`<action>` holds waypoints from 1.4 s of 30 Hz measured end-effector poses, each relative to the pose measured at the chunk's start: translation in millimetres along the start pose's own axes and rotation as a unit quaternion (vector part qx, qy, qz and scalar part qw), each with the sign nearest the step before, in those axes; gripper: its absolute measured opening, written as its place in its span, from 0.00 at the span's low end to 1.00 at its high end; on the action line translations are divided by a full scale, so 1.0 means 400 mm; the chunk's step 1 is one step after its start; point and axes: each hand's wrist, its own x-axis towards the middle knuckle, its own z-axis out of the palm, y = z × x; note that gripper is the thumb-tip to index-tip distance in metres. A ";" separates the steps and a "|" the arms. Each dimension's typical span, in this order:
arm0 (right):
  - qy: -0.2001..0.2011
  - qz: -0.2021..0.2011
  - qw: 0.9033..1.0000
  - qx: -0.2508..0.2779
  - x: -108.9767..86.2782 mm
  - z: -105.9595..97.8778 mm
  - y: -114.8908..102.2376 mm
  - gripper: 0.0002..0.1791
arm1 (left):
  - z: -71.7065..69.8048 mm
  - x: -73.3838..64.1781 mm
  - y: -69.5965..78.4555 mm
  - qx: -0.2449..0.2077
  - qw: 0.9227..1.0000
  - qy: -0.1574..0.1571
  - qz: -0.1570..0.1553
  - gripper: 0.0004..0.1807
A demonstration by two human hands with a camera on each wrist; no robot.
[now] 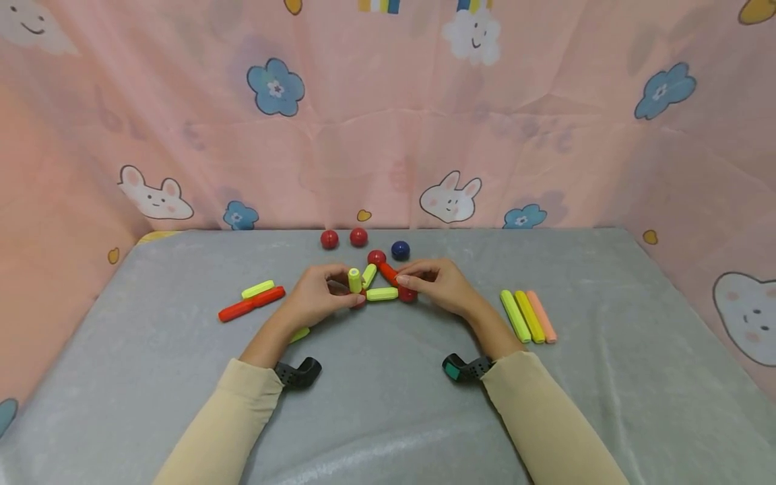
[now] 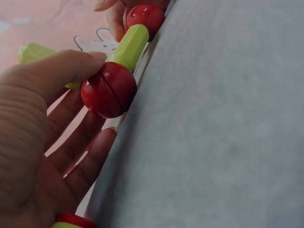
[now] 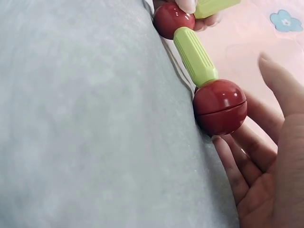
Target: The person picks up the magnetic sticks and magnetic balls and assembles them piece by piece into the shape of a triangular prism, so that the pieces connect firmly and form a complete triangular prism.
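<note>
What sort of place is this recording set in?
Probably an indoor tabletop filming corner, though the room beyond is hidden: pink cartoon-print cloth hangs behind and beside a grey-covered table, where colourful sticks and balls are laid out.

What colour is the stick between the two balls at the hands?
The stick is yellow-green, clearest in the right wrist view.

Legible marks: none. No lettering, number or brand name can be read on the rods (image 1: 382,294) or balls (image 3: 221,107) at the fingers (image 2: 95,154), nor on the pink cloth (image 1: 364,162) beyond them. Behind the fingers, the green patch (image 1: 452,370) on the right wrist mount (image 1: 475,368) is too small to read.
</note>
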 end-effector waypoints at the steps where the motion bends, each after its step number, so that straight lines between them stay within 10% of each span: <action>1: 0.006 0.001 1.000 0.006 0.001 0.000 0.000 0.13 | 0.000 0.000 -0.001 0.000 1.000 0.000 0.001 0.13; 19: 0.192 0.103 0.975 0.034 0.098 -0.008 -0.062 0.16 | 0.021 -0.003 -0.010 0.009 1.000 -0.005 0.002 0.14; 34: 0.109 0.027 0.986 -0.126 0.087 0.031 0.004 0.27 | 0.009 0.000 -0.012 0.000 1.000 -0.007 0.004 0.13; 42: 0.120 0.026 0.984 -0.126 0.092 0.046 0.000 0.24 | -0.005 0.006 -0.009 -0.011 1.000 -0.009 -0.016 0.17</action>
